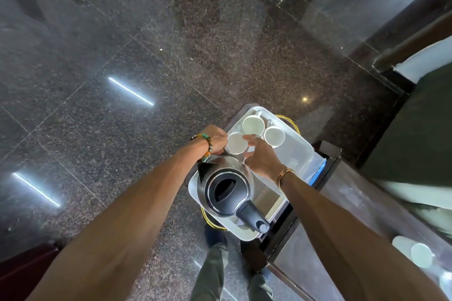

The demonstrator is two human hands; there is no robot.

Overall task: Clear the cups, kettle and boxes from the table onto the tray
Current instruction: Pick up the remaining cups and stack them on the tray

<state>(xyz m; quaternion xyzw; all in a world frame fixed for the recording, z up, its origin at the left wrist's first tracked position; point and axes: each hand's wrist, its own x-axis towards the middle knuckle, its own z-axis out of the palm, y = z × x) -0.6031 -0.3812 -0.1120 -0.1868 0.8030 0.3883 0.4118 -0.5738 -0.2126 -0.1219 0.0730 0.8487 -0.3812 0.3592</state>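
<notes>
A white tray (300, 151) rests on a small gold-framed stand (289, 121). On its near end stands a steel kettle (227, 193) with a black lid and handle. Three white cups sit at the far end: one near-left (236, 144), one at the back (253, 123), one to the right (274, 136). My left hand (216, 138) is curled around the near-left cup's left side. My right hand (260, 157) pinches the same cup's right side between thumb and forefinger. A grey box (267, 194) lies beside the kettle, partly hidden by it.
A dark glossy table (354, 205) runs along the right, touching the stand. Another white cup (421, 254) sits at its near right end. A blue item (318, 172) shows by the tray's right edge. Polished granite floor (122, 129) spreads to the left. My legs (212, 273) stand below the tray.
</notes>
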